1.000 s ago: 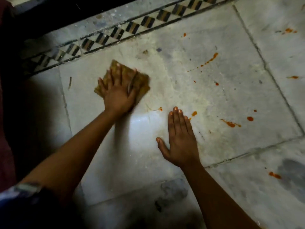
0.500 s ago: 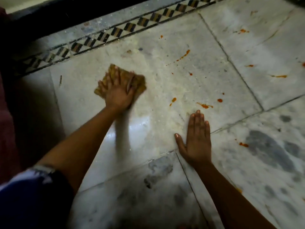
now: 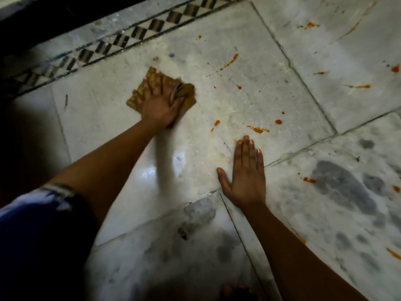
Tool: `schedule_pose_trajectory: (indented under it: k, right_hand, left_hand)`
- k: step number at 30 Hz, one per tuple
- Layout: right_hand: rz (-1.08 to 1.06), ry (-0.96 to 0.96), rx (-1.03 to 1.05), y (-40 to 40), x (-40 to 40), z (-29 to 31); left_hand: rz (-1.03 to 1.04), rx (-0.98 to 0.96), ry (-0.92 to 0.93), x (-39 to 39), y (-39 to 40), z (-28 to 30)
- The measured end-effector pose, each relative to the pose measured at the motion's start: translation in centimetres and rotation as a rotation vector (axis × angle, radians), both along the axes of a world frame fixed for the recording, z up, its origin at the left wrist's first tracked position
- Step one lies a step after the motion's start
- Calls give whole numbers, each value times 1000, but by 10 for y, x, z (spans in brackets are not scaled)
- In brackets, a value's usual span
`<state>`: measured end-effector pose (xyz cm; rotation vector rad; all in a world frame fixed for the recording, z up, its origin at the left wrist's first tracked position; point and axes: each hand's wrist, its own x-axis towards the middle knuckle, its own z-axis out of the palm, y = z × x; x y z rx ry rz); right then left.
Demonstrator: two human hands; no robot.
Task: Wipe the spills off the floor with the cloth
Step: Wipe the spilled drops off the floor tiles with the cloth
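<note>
The right hand [image 3: 245, 179], flat with fingers together, has slid back onto the tile joint, while the left hand [image 3: 160, 105], fingers spread, presses the crumpled mustard-yellow cloth [image 3: 188, 92] to the pale marble floor [image 3: 108, 109], where a hasty sweep could smear the nearby orange sauce splashes [image 3: 258, 129].

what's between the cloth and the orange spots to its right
Nothing visible: bare floor runs from the cloth to the nearest spot. The right hand lies flat nearer the person, off that path.

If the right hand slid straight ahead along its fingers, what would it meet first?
Probably the orange streak just beyond the right hand; the streak's left end lies roughly in line with the fingertips, with only bare marble between.
</note>
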<state>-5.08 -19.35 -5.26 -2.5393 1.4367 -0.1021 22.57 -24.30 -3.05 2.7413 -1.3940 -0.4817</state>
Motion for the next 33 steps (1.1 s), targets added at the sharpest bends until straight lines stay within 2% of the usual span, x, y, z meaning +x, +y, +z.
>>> schedule_pose_trajectory:
  k: [2, 3, 6, 9, 11, 12, 14, 15, 16, 18, 20, 22, 25, 27, 28, 30, 33]
  right_hand:
    - [3, -31, 14, -1, 1, 5]
    - [-4, -63, 16, 0, 0, 8]
    - [-97, -150, 3, -1, -6, 11]
    - [-211, -96, -61, -10, -23, 8]
    - [-260, -48, -72, -17, -35, 5]
    - [-269, -30, -68, -19, -38, 4]
    - [-261, -11, -50, -19, -38, 2]
    - [-261, -12, -54, -19, -37, 1]
    - [-261, -16, -54, -19, -37, 1]
    - [-272, -25, -52, -19, -38, 1]
    - [-278, -36, -56, -19, -37, 1]
    - [-278, -38, -51, -19, -36, 0]
    - [-280, -28, -45, -19, -37, 1]
    - [-276, -36, -34, -19, -37, 2]
    - [-279, -39, -36, -19, -37, 2]
    - [-286, -42, -34, -19, -37, 3]
    - [-287, -32, -26, -19, -37, 5]
  left_hand:
    - [47, 8, 81, -30, -29, 10]
    - [3, 14, 118, -52, -35, 16]
    - [-289, 34, 54, -106, -10, 15]
    - [-530, -26, -44, -104, 41, 5]
    - [-496, -29, -111, -86, 40, 6]
    - [-398, -12, -114, -79, 28, 6]
    - [-157, 29, -26, -78, -4, 9]
    - [-110, 46, 6, -86, -19, 11]
    - [-114, 56, 12, -99, -28, 12]
    - [-259, 43, -13, -125, -23, 11]
    - [-432, 7, -61, -140, 7, 9]
    - [-493, -3, -75, -137, 37, 5]
    - [-318, 30, -62, -119, 27, 7]
    - [-146, 60, -4, -118, -8, 15]
    - [-126, 82, 18, -126, -26, 18]
    - [-244, 109, 16, -145, -40, 20]
    - [-569, 100, -52, -143, -12, 14]
